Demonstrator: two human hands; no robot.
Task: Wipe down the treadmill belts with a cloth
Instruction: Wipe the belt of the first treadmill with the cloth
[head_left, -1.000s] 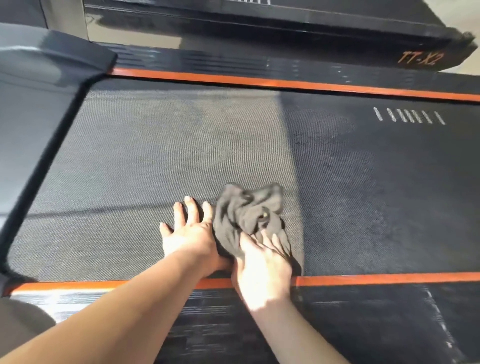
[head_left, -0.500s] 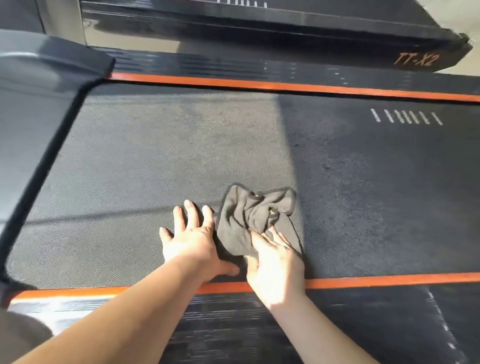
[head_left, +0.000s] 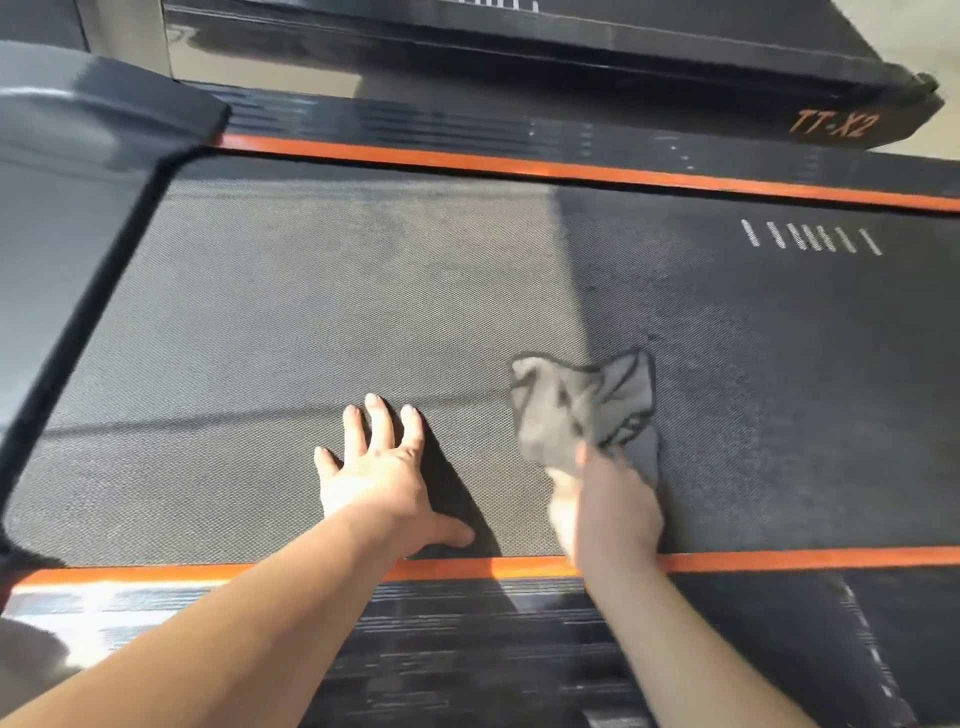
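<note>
Gripping a grey cloth (head_left: 582, 410), the right hand (head_left: 608, 504) is pressed to the belt (head_left: 311, 312); the left hand (head_left: 379, 473) is laid flat, fingers (head_left: 382, 421) spread, empty.

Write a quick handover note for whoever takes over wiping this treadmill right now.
Left hand: open, flat on the belt, holding nothing.
Right hand: gripping the grey cloth at its near end; cloth bunched on the belt, near the orange side strip.
Done: cannot tell from this view how much has been wiped.
Left: wiping is under way mid-belt; cover the belt out to both sides.
</note>
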